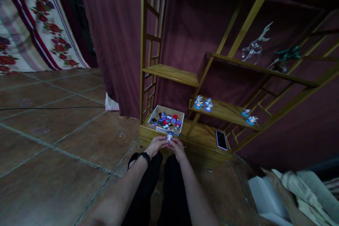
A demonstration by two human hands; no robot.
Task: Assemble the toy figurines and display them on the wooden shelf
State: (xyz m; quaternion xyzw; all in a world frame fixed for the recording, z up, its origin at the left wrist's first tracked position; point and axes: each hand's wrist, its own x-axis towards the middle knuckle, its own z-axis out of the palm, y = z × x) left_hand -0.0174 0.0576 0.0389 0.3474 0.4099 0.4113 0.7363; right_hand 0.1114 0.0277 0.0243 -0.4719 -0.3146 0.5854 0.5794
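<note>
A small purple-and-white figurine (pixel 169 137) is pinched between the fingertips of my left hand (pixel 156 144) and my right hand (pixel 178 147), just in front of the shelf. Right behind it, on the lowest level, a shallow white box (pixel 182 116) holds several more figurines in red, purple, black and white. Pairs of figurines stand on the shelf board above and to the right: blue-based ones (pixel 198 101), purple-based ones (pixel 208 105) and, at the far right end, more blue-based ones (pixel 251 120).
A phone (pixel 221 140) lies on the lowest board of the wooden shelf (pixel 169 74). On the upper board stand a clear deer ornament (pixel 253 49) and a dark green ornament (pixel 286 56). A white box and cloth (pixel 267 197) sit at lower right. A thin cable (pixel 53 108) crosses the tiled floor.
</note>
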